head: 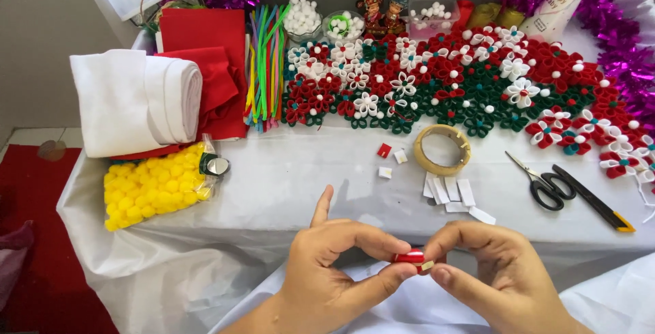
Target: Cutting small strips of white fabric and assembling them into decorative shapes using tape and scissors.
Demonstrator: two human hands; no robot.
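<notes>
Low over the near edge of the white-covered table (286, 191), my left hand (334, 266) and right hand (491, 272) meet, both pinching one small red-and-white fabric piece (411, 257) between thumb and forefinger; my fingers close tight on it, with a bit of tape sticking out at its right end. Beyond my knuckles the cloth lies bare up to the tape strips (454, 194), the tape roll (443, 150) and the scissors (542, 180). A bag of yellow pompoms (153, 187) sits well left, the fabric flowers (464, 81) far back.
</notes>
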